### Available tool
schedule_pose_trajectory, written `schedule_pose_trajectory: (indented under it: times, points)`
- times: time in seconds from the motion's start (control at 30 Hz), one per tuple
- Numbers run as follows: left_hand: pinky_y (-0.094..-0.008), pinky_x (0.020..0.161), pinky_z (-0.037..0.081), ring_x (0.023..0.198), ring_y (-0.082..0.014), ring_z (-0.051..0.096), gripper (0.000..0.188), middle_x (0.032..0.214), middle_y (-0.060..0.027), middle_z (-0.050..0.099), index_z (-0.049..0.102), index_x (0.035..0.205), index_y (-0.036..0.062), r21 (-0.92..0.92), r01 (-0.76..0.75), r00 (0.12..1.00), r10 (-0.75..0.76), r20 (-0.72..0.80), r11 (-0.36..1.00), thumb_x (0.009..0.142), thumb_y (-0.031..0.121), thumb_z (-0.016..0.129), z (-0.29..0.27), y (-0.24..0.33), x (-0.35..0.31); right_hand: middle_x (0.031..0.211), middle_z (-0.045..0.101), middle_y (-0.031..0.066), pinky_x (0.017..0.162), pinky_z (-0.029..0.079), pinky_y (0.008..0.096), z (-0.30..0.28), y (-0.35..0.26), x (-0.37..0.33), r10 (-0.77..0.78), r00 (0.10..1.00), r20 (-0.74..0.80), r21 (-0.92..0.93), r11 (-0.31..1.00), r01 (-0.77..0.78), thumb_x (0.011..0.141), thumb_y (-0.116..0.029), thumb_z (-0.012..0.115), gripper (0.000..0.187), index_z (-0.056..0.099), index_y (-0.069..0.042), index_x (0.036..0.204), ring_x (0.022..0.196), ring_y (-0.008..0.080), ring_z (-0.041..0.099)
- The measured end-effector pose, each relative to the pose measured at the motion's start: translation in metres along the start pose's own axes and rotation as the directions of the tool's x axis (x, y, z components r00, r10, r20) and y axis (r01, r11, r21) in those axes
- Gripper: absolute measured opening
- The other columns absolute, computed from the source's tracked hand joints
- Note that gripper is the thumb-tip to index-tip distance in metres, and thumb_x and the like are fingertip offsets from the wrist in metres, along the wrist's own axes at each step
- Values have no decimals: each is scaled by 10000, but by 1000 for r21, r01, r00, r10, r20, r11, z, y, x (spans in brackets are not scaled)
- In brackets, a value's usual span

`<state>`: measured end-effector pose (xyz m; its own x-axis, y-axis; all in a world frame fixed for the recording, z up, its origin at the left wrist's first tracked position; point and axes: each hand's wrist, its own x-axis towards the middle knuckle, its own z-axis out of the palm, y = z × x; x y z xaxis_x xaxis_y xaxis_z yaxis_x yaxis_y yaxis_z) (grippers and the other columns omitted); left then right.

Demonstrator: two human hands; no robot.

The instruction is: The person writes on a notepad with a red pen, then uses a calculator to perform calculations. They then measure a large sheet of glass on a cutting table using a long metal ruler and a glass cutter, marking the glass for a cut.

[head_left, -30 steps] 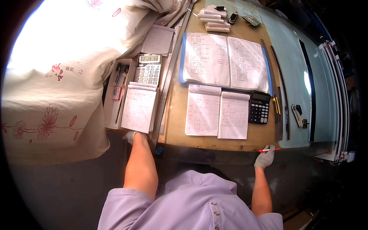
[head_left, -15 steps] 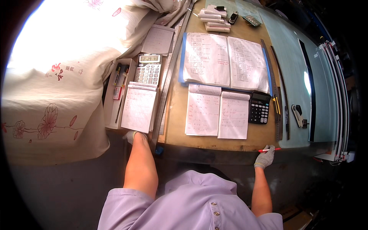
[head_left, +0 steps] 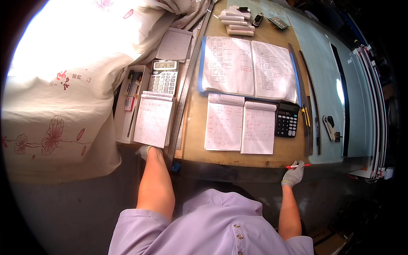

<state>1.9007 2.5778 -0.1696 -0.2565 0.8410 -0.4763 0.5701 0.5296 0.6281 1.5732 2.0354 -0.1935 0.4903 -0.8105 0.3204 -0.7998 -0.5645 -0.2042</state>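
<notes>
In a grey knit glove, my right hand (head_left: 294, 174) is closed on a red pen (head_left: 293, 166) at the table's front edge. My left hand (head_left: 145, 151), gloved too, is at the near edge below a handwritten notepad (head_left: 154, 121); its fingers are hidden. That notepad overlaps a silver calculator (head_left: 165, 78). Two more written pads, a left one (head_left: 224, 123) and a right one (head_left: 259, 129), lie side by side mid-table. A black calculator (head_left: 287, 121) is beside them. Behind, a large open notebook (head_left: 229, 63) rests on a blue folder (head_left: 200, 80).
An open box (head_left: 123, 123) with pens stands left of the notepad, near a flowered cloth (head_left: 63, 102). Rulers (head_left: 301, 85), a yellow cutter (head_left: 307, 115) and a stapler (head_left: 329, 127) lie to the right. Folded pads (head_left: 238, 23) are stacked at the back.
The silver calculator's display has changed by one digit. Both hands hold their places, and the red pen stays in my right hand.
</notes>
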Motion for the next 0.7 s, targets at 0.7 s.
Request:
schedule_pose_trajectory:
  times: [0.7]
  points:
    - [-436, 1036, 476, 1225, -334, 637, 723, 1333, -199, 665, 611, 1359, -22, 45, -42, 999, 40, 35, 998, 1068, 575, 323, 3, -4, 6, 934, 669, 171, 725, 506, 497, -9, -9, -1, -3, 999, -34, 31, 1000, 4, 959, -206, 671, 163, 611, -80, 1041, 859, 402, 657]
